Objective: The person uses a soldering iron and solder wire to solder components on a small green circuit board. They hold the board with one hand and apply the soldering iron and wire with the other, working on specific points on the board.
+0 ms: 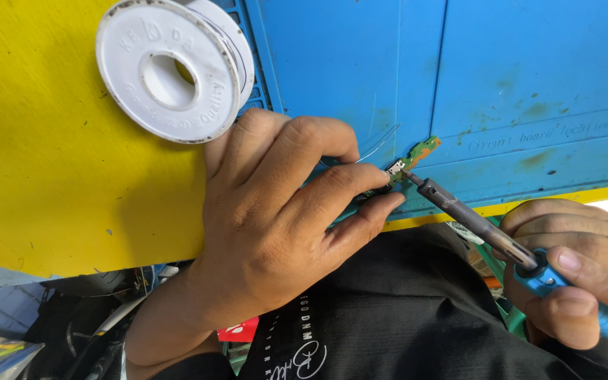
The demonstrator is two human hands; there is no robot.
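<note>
Small green circuit board (411,157) with orange end, flat on blue mat near its front edge. Soldering iron (487,232), grey barrel, blue grip, slanted, tip touching board's metal connector.

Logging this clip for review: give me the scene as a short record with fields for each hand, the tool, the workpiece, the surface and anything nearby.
left hand: left hand pinches a small green circuit board at its near end
right hand: right hand grips the blue handle of a soldering iron
tool contact: iron tip meets the board at a metal connector
wire: thin solder wire arcs beside the fingers
surface: blue silicone work mat on a yellow table
nearby: white solder spool, at the mat's edge
</note>
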